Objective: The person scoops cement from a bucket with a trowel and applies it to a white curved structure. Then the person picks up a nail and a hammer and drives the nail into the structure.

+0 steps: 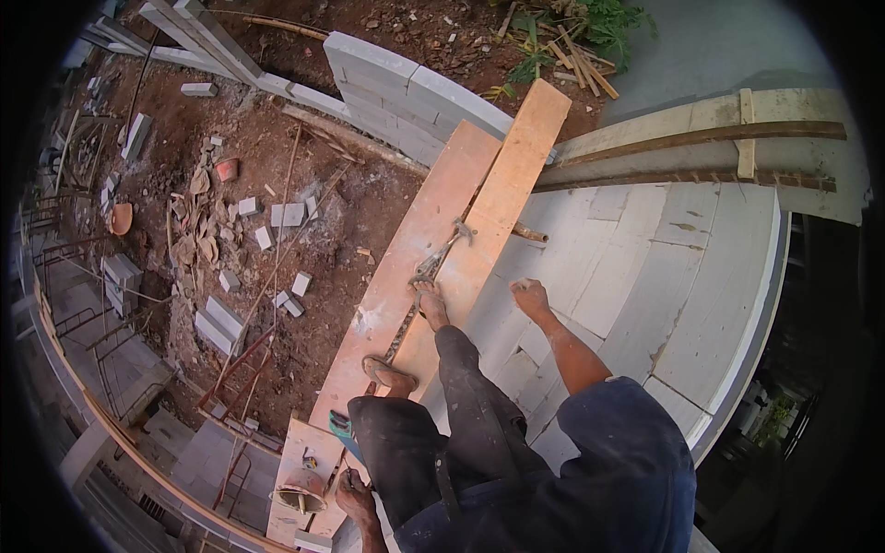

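My right hand (530,299) is held up in front of the white block wall (636,267), its fingers curled; whatever it may hold is hidden. Low at the left, my left hand (354,496) hangs beside the plank, fingers bent together, and I cannot make out anything in them. Next to it a reddish bucket (302,490) stands on the boards, a tool handle sticking out. A small tape measure (309,460) lies behind the bucket. The teal handle of a tool (341,426) shows by my knee. A hammer-like metal tool (452,244) lies across the planks ahead of my sandalled feet (392,376).
My feet are on two long wooden planks (516,161) with a gap between them. Below at the left is brown soil (267,184) with scattered white blocks (219,324) and red metal frames (244,378). A low block wall (415,92) meets the planks' far end.
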Action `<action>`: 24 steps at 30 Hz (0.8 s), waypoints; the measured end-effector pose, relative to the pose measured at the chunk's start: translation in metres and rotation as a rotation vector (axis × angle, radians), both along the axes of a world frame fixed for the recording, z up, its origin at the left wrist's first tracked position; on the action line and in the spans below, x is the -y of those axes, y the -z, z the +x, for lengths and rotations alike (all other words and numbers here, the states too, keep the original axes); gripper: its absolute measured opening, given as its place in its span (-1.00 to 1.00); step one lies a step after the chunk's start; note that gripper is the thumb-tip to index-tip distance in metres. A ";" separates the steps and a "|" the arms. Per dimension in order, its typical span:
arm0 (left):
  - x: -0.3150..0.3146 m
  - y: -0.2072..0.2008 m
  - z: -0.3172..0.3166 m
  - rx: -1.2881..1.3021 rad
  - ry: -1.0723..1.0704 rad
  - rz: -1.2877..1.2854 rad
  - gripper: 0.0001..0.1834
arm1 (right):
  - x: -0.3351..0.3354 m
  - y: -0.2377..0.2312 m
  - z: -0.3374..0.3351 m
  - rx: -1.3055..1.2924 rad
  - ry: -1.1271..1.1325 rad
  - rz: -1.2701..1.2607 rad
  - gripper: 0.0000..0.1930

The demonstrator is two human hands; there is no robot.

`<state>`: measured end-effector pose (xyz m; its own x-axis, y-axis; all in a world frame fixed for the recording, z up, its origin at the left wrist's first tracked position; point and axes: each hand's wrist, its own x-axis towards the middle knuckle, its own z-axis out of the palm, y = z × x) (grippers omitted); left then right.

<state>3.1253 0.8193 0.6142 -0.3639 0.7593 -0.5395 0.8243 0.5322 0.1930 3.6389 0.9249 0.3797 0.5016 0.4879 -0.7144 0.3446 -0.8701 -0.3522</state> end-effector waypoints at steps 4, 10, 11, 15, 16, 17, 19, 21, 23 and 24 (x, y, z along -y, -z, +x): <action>0.008 0.047 0.057 0.017 0.134 0.082 -0.82 | -0.038 0.115 -0.025 0.039 -0.167 0.003 -0.62; 0.014 0.091 0.086 0.011 0.328 0.061 -0.83 | -0.065 0.294 -0.082 -0.250 0.390 -0.103 -0.69; 0.011 0.092 0.083 0.002 0.328 0.065 -0.84 | -0.072 0.318 -0.094 -0.282 0.437 -0.085 -0.67; 0.010 0.092 0.075 -0.018 0.269 0.035 -0.82 | -0.101 0.390 -0.126 -0.238 0.482 -0.053 -0.48; 0.005 0.093 0.074 -0.014 0.284 0.022 -0.82 | -0.109 0.403 -0.118 -0.133 0.466 -0.137 -0.46; -0.001 0.095 0.074 -0.005 0.284 0.013 -0.82 | -0.108 0.411 -0.094 -0.100 -0.005 -0.284 -0.50; -0.007 0.099 0.074 0.017 0.259 -0.012 -0.81 | -0.110 0.427 -0.059 0.246 -1.078 -0.402 -0.56; -0.007 0.096 0.076 0.042 0.185 -0.041 -0.79 | -0.104 0.418 -0.061 0.280 -0.449 -0.325 -0.54; 0.003 0.097 0.078 0.058 0.118 -0.028 -0.78 | -0.102 0.391 -0.060 0.085 0.331 -0.088 -0.70; 0.001 0.091 0.081 0.061 0.072 -0.027 -0.79 | -0.104 0.359 -0.065 -0.082 0.632 -0.061 -0.80</action>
<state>3.2067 0.8178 0.5229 -0.2748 0.7670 -0.5798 0.8480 0.4776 0.2299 3.5740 1.0294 0.0211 0.6220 0.0730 -0.7796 -0.2671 -0.9162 -0.2988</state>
